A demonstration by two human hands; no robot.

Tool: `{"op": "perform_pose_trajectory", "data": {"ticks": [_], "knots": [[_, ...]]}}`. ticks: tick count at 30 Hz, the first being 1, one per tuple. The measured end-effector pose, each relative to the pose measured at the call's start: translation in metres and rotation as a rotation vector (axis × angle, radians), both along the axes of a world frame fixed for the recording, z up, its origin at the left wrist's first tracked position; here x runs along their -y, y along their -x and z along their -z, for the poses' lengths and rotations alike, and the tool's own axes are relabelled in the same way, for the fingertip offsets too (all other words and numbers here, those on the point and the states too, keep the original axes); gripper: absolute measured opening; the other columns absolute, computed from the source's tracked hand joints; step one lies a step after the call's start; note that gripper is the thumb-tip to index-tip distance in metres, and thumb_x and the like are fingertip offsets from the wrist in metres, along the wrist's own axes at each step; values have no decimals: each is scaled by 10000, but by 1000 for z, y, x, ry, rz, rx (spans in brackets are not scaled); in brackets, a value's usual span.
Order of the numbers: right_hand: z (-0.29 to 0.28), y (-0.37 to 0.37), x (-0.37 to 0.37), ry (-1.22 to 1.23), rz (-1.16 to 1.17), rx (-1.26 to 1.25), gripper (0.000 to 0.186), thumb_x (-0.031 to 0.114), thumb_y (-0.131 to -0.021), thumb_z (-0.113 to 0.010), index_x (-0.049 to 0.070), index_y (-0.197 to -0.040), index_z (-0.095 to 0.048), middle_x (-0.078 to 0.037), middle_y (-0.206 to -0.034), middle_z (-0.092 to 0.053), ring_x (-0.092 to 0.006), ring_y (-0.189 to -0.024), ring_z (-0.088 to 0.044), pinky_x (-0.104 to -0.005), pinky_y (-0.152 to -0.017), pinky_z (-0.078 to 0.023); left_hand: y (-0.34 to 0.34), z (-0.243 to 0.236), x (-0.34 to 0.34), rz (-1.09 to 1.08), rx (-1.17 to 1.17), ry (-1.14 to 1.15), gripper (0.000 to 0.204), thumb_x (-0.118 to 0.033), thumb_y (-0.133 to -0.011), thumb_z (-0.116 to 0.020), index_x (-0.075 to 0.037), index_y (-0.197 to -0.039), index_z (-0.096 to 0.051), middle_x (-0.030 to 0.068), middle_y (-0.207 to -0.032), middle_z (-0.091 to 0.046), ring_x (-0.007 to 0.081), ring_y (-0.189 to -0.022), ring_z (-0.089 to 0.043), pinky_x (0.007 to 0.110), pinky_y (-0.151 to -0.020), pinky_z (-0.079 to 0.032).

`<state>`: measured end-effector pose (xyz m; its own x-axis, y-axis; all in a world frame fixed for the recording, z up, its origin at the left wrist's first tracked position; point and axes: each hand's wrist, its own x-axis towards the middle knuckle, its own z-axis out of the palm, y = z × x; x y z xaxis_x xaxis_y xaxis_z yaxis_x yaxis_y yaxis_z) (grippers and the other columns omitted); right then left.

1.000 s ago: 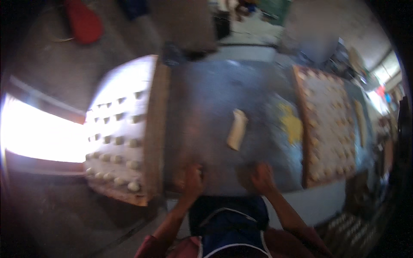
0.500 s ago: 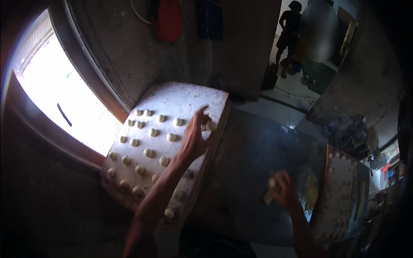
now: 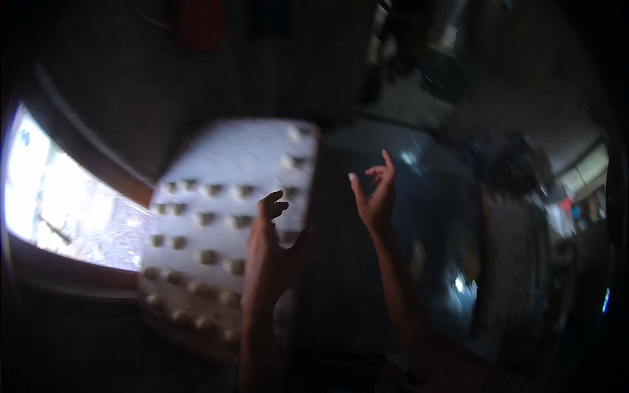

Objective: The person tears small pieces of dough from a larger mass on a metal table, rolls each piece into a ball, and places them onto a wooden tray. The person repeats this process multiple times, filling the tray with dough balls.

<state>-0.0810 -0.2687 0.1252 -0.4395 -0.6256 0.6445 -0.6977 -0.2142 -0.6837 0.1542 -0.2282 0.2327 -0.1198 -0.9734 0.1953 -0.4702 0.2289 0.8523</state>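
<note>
Many pale dough balls (image 3: 207,257) sit in rough rows on a white-dusted board (image 3: 229,147) at the left. Over the board's right part is my left hand (image 3: 267,252), thumb and fingers apart, nothing visibly gripped. A ball shows in the gap between its thumb and fingers, apparently resting on the board; blur hides whether they touch. Two more balls (image 3: 292,162) lie near the far right corner. My right hand (image 3: 375,200) is raised just right of the board, empty, fingers spread. My left forearm hides some of the nearer balls.
A dark table (image 3: 347,275) extends right of the board. Beyond it, a second board (image 3: 514,262) with blurred balls stands at the right. A bright window opening (image 3: 78,203) is at the left. Dark cluttered objects (image 3: 508,157) are at the far right.
The view has shifted and blurred. My right hand has moved left toward the board and no longer holds the dough ball. More balls now show along the board's right side.
</note>
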Motion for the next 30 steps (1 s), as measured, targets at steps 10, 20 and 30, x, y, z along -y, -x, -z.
{"op": "perform_pose_trajectory", "data": {"ticks": [10,20,30], "knots": [[74,108,-389,-712,378,481,404,337,-1014,-591,4,-1242,-614,-65,-967,-639,-129,-824,-572,-313,-742,-485,207,197,-178,424,66,297,468,-103,-822,-768,-35,-1261,-620,154,-1122,-670,344,-1048,-657,383,-870,-560],[131,126,-306,-833,-390,1267,451,392,-1043,-526,-28,-1135,-664,-101,-1024,-703,-213,-878,-662,-370,-822,-525,199,186,-238,347,-55,-183,246,-108,-870,-717,21,-1076,-677,163,-1039,-715,296,-865,-705,364,-715,-564],[58,130,-351,-886,-202,-36,248,127,-1014,-464,-55,-998,-631,-278,-839,-666,-459,-818,-662,-470,-666,-504,294,247,-200,36,-949,-1514,183,-243,-993,-527,-66,-972,-568,76,-794,-572,239,-733,-583,416,-731,-502]]}}
